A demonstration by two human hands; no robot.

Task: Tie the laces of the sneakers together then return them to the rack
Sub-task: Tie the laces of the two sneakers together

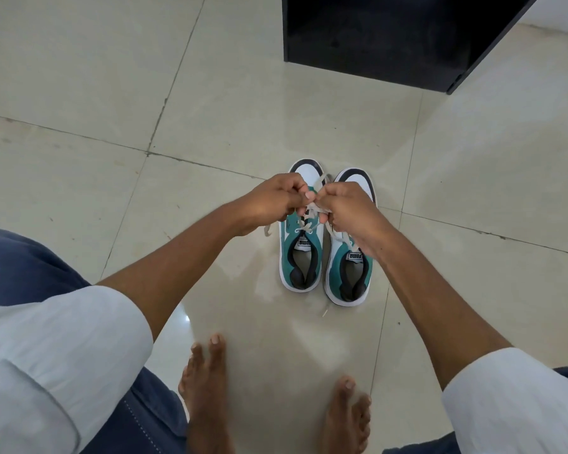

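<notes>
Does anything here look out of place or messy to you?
Nothing much. The teal and white sneakers stand neatly side by side on the cream tiled floor. Both hands pinch the white laces; one loose lace end trails left, normal mid-tying.

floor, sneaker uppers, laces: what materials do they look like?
Floor: glossy pale tile, probably ceramic or vitrified; grout lines and mirror-like reflections show.
Sneakers: teal panels look matte, maybe suede or synthetic; white toe panels smoother, leather-like; white soles probably rubber.
Laces: flat, off-white woven fabric, likely cotton or polyester; they flop limply.
</notes>
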